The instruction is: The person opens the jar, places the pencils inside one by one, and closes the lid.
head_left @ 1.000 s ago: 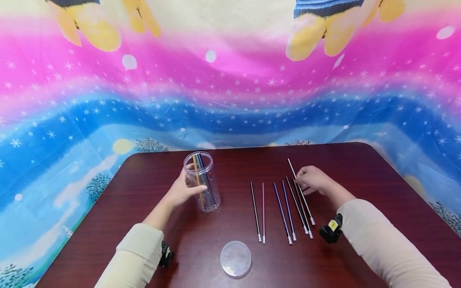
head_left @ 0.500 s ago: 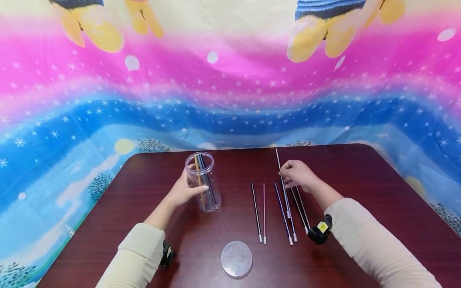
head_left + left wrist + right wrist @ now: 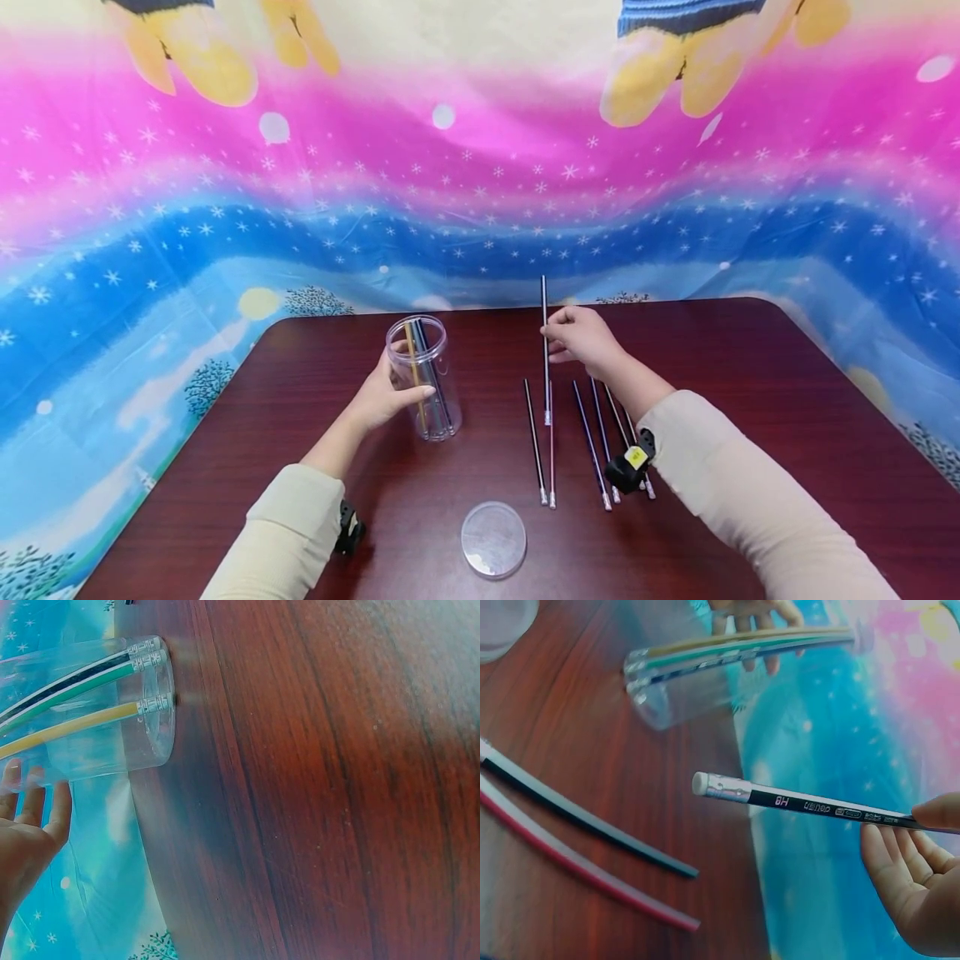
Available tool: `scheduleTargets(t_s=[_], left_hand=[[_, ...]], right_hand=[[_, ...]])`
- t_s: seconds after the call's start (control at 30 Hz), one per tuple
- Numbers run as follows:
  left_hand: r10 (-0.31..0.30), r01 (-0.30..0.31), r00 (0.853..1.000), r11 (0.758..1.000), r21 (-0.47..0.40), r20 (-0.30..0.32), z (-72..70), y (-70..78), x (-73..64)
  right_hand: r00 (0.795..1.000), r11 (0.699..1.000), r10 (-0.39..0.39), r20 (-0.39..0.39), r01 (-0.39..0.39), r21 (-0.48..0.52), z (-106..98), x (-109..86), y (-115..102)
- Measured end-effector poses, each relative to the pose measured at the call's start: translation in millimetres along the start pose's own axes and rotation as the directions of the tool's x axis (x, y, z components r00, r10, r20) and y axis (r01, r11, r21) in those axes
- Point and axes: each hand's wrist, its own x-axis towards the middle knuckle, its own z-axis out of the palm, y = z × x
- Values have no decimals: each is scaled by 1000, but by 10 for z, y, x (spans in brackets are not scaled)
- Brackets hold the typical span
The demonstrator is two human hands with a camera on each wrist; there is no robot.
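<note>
My left hand (image 3: 386, 396) grips a clear plastic jar (image 3: 442, 375) that stands upright on the table. Inside the jar are a yellow pencil (image 3: 82, 727), a green pencil (image 3: 90, 691) and a dark pencil (image 3: 697, 667), eraser ends down. Between thumb and fingertips, my right hand (image 3: 585, 337) pinches a black-and-white pencil (image 3: 546, 350) by its upper half. It hangs nearly upright above the table, white eraser (image 3: 700, 784) downward, to the right of the jar and apart from it. Below it lie a black pencil (image 3: 534, 442) and a pink-red pencil (image 3: 552, 458).
Several more pencils lie on the right, among them a blue pencil (image 3: 592, 446), partly under my right wrist camera (image 3: 630, 467). A round clear lid (image 3: 492, 540) lies near the front of the dark wooden table (image 3: 405, 533). A patterned cloth (image 3: 480, 167) hangs behind.
My right hand has lifted the black-and-white pencil from the right-hand group and carried it left toward the jar, turning it more upright. The left hand and jar have stayed put.
</note>
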Motion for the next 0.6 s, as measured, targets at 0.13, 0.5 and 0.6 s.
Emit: scheduleTargets(t_s=[0.13, 0.5, 0.6], left_hand=[[4, -4, 1000, 1000, -4, 1, 2, 4, -6], [13, -13, 1000, 1000, -15, 6, 12, -12, 12], [5, -5, 1000, 1000, -12, 10, 19, -27, 5]], right_hand=[[1000, 998, -5, -6, 5, 66, 97, 18, -195], [997, 974, -78, 7, 74, 215, 314, 32, -659], [996, 960, -90, 3, 86, 266, 359, 41, -731]])
